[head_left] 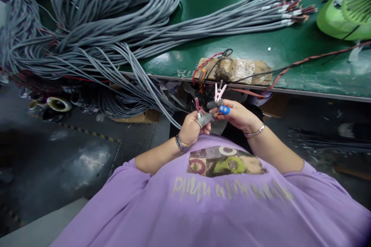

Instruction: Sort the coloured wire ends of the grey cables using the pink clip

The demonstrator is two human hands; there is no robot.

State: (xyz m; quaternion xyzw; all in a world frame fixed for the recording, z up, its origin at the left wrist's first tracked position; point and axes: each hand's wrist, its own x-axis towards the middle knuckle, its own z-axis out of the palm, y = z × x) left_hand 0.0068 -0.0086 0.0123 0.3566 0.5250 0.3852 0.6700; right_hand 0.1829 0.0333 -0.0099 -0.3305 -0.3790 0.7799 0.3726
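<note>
My left hand [191, 128] is closed around the end of a grey cable, next to a dark grey cylindrical piece [204, 120]. Thin red and pink wires [198, 105] stick up from this hand. Close to its right, my right hand [236, 115] has its fingers pinched together, with a blue covering [224, 109] on one finger. Between its fingertips a thin wire seems to run toward my left hand, too small to make out surely. Just above the fingertips is a pink clip [219, 92] beside another dark grey cylindrical piece [214, 104].
Large bundles of grey cables [116, 27] lie across the green table [304, 58], their stripped ends at the right. A wooden block [246, 70] with a motor-like part sits at the table's edge. A green fan [339, 17] stands at upper right.
</note>
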